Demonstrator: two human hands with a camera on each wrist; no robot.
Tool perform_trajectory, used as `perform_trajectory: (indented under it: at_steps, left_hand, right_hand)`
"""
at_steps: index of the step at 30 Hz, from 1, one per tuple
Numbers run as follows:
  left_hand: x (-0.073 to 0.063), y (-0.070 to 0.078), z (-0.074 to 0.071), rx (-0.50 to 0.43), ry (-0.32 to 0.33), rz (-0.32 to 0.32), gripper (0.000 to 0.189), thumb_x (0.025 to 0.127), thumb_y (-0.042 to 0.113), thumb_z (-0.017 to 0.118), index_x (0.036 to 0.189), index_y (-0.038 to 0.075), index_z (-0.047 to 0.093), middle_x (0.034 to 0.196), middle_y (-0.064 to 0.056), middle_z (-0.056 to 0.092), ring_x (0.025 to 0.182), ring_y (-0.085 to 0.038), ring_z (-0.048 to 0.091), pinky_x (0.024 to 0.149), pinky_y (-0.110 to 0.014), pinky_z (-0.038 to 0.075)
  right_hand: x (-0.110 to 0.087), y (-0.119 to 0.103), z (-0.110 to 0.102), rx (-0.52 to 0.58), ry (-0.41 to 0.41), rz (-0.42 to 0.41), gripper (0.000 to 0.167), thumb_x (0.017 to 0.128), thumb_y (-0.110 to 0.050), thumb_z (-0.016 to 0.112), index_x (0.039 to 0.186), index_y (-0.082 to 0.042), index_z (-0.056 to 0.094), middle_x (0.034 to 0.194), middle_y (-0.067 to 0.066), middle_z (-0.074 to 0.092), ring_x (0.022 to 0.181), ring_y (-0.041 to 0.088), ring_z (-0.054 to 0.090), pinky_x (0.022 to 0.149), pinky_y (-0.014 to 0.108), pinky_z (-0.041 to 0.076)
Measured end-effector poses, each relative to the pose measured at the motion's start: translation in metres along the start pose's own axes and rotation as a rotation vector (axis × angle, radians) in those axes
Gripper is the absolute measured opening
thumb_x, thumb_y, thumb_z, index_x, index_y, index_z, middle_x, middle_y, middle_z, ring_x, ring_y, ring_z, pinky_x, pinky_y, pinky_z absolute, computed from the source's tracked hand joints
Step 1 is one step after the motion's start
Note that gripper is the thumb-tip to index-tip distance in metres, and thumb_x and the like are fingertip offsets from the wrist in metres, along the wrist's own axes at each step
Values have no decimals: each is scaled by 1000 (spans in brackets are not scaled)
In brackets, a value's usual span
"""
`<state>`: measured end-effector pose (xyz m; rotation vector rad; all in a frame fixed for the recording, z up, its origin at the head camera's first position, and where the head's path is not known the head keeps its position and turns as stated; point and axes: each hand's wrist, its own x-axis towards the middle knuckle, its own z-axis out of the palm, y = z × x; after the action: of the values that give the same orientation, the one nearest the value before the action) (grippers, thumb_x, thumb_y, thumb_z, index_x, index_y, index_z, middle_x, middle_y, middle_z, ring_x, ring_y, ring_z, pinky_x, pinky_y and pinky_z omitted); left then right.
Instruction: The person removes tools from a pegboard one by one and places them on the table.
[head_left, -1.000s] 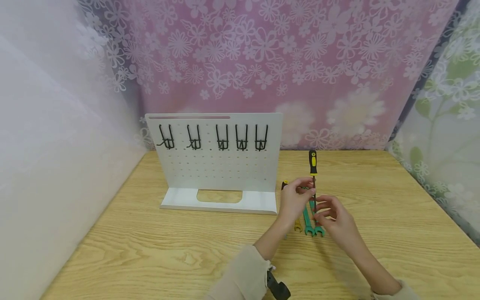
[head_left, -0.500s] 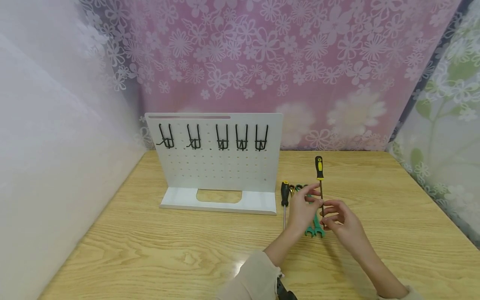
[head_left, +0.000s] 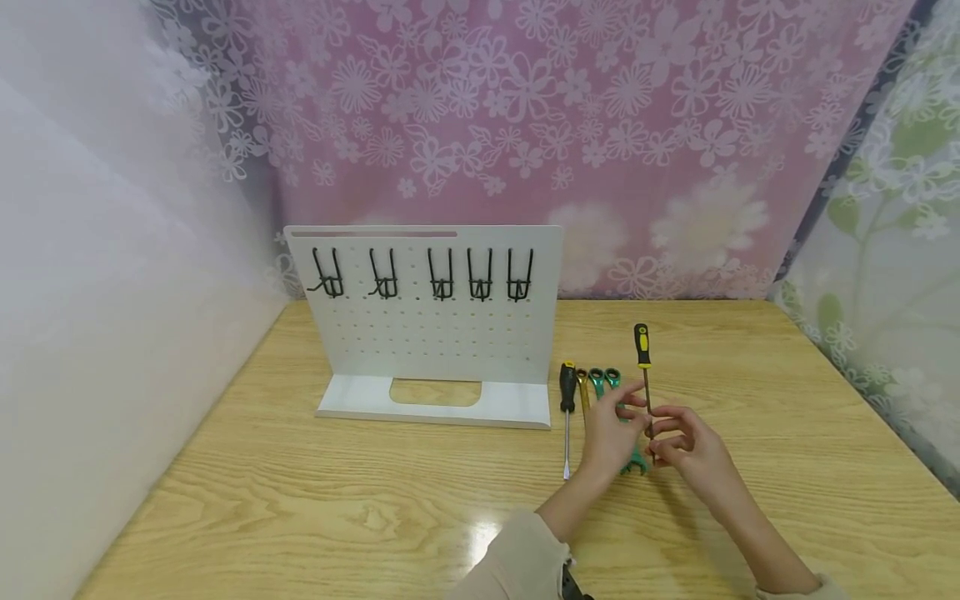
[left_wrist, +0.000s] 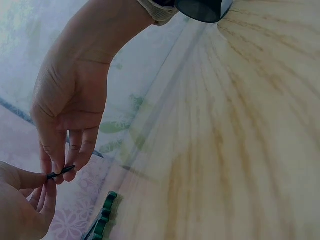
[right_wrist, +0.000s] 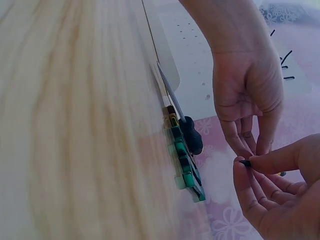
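Observation:
Handle up, a screwdriver [head_left: 642, 346] with a black and yellow handle stands almost upright above the right part of the table. My left hand [head_left: 609, 433] pinches its dark shaft between thumb and fingers. Lower down, close to the tip, my right hand [head_left: 692, 454] also pinches the shaft. In the right wrist view the dark tip [right_wrist: 245, 162] pokes out from the right thumb and forefinger. Beside and partly behind my left hand lie two green wrenches [head_left: 597, 379], a yellow-brown wrench [head_left: 583, 390] and a second screwdriver [head_left: 567, 392].
A white pegboard [head_left: 442, 342] on a flat base stands left of the tools. Several black double hooks [head_left: 441, 275] run along its upper part. The wooden table [head_left: 300, 500] ends at a pink flowered curtain [head_left: 480, 125] behind and pale walls at the sides.
Both hands have shifted right and slightly nearer with the upright screwdriver between them. The screwdriver lying on the table and the upper ends of the wrenches have come into sight.

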<state>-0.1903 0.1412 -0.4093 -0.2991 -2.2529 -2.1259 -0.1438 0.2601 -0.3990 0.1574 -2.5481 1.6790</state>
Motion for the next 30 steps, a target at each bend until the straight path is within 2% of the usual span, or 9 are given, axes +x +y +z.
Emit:
perform_trajectory:
  at_steps: [8,16,30]
  left_hand:
    - [0,-12,4,-35,7,-63,41,78,-9,67,112,14,65,85,8,60,72,-5,59,59,-17,49]
    - [0,-19,5,14,-3,-96,42,79,-7,67,115,13,64,83,11,59,68,-3,57,52,-18,47]
    - [5,-32,5,66,-66,-36,43,79,-3,70,119,11,62,81,8,58,70,-2,58,56,-16,48]
  right_hand:
    - [1,7,0,0,-30,57,38,87,9,50,125,8,41,106,25,52,79,20,62,64,32,53]
    - [2,15,1,17,-29,89,39,88,7,52,125,10,42,103,23,54,78,14,61,64,30,53]
    - [3,22,-1,42,-25,122,40,89,4,54,126,12,43,104,22,55,78,10,60,63,28,52]
